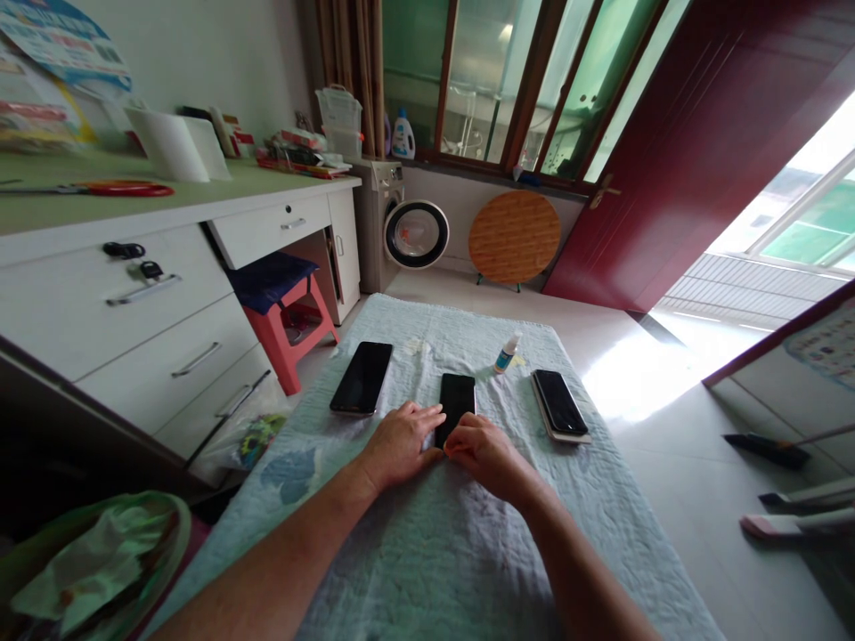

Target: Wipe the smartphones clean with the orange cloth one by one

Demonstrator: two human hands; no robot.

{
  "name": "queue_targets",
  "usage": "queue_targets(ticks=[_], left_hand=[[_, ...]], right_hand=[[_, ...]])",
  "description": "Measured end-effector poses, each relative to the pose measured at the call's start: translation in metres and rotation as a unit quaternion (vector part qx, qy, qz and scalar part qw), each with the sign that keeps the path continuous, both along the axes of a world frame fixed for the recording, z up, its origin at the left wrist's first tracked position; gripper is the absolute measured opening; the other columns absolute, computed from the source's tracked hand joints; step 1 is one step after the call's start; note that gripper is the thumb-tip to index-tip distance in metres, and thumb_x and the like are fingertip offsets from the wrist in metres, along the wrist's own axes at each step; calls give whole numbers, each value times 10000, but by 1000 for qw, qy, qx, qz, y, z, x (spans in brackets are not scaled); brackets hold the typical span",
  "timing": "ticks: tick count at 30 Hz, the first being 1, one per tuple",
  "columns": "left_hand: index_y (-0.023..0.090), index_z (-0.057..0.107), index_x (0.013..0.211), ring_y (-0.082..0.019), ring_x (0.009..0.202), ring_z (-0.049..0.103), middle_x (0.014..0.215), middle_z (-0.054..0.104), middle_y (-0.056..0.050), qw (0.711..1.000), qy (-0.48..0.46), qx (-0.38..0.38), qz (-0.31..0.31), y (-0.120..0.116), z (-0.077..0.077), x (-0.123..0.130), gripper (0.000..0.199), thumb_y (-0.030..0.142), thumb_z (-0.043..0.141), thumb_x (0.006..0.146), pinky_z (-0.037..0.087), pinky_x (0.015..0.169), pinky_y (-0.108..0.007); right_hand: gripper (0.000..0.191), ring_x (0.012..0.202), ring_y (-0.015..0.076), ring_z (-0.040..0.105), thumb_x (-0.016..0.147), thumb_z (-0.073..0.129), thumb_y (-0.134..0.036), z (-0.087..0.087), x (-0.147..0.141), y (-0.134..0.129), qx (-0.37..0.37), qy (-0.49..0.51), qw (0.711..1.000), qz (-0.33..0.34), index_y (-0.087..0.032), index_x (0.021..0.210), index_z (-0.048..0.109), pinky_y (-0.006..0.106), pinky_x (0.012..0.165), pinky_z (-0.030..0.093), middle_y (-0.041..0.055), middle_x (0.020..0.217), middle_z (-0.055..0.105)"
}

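Observation:
A black phone point(458, 394) lies flat in the middle of a pale blue cloth point(414, 334). My left hand point(404, 441) rests at its left edge, fingers stretched towards the screen and thumb near the lower corner. Over the phone's lower right part is my right hand point(477, 448), its fingers curled together in a pinch; what they hold, if anything, is too small to name. A larger dark phone point(364, 377) lies to the left. Another phone point(561, 402) rests on a pale flat item to the right. Behind stands a small spray bottle point(506, 354).
A red stool point(284, 343) and a white drawer desk point(193, 294) are on the left. A lined bin point(177, 534) stands at the lower left. Behind are an open washing machine point(374, 214) and a round wooden tabletop point(514, 236). A red door point(641, 178) is at right.

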State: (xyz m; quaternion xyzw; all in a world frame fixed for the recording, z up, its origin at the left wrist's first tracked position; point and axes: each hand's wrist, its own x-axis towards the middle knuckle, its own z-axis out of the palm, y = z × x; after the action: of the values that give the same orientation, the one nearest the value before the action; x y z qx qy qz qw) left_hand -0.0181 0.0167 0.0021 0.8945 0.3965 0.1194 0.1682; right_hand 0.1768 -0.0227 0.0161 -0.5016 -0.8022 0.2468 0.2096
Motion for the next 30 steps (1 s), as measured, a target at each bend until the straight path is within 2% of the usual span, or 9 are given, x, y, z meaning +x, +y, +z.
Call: queue_targets(ticks=[3,5,12,15,17,19,22,25,30], left_hand=[[170,558,1338,-284,1161,529,1426,525,-70,1000,-6,6,0,0,-1,0,552,346,674,827,432,1028,-415],[174,561,1335,-282,1157,531,1422,528,-68,1000,-9,8,0,0,-2,-1,555,340,681,820,430,1031,-414],[180,557,1338,-282,1153,533,1418,534,-68,1000,-10,10,-1,0,-1,-1,556,326,685,817,434,1020,-415],[190,554,1340,-283,1155,531,1422,530,-61,1000,-10,8,1,-1,0,-1,556,328,684,818,439,1011,-418],[199,552,1342,-284,1158,530,1426,526,-57,1000,-7,5,1,-1,0,-1,553,331,680,821,440,1008,-421],[201,551,1344,-282,1160,529,1431,521,-53,1000,-6,3,-3,0,-1,-2,549,339,674,827,431,1017,-419],[207,559,1337,-271,1158,531,1431,522,-43,1000,-12,5,-4,3,-5,-2,507,340,639,854,425,1021,-407],[226,573,1323,-251,1137,540,1418,537,-27,1000,-20,8,6,5,-10,-1,427,289,558,901,437,995,-397],[240,580,1317,-234,1100,551,1405,551,-13,1000,-26,6,4,6,-13,0,420,207,506,905,450,973,-389]], right_hand=[[207,814,121,554,771,589,-20,4,9,-1,-32,7,999,16,-193,773,704,220,761,414,10,847,592],[204,798,119,563,778,584,-35,5,14,0,-41,14,999,2,-194,783,712,223,760,419,10,842,590],[143,747,121,571,848,551,-120,-6,25,13,-3,11,991,-134,-176,852,683,235,716,418,18,842,573],[118,736,126,565,844,553,-128,-6,28,15,14,-5,986,-166,-173,841,662,243,704,406,18,828,579],[101,722,121,560,837,559,-140,0,29,11,5,10,989,-147,-175,820,653,237,687,405,14,822,582],[77,719,113,555,828,573,-156,8,29,6,-24,33,995,-93,-181,822,646,225,673,407,9,837,586],[77,725,111,527,798,587,-142,16,24,-3,-52,-11,998,-31,-191,840,628,218,665,388,0,846,566],[126,743,124,494,776,545,-85,15,17,-7,-32,-82,996,-27,-185,841,586,228,685,364,3,828,541],[196,769,141,485,731,503,-21,3,1,-7,10,-133,991,-29,-183,826,560,241,698,335,17,827,542]])
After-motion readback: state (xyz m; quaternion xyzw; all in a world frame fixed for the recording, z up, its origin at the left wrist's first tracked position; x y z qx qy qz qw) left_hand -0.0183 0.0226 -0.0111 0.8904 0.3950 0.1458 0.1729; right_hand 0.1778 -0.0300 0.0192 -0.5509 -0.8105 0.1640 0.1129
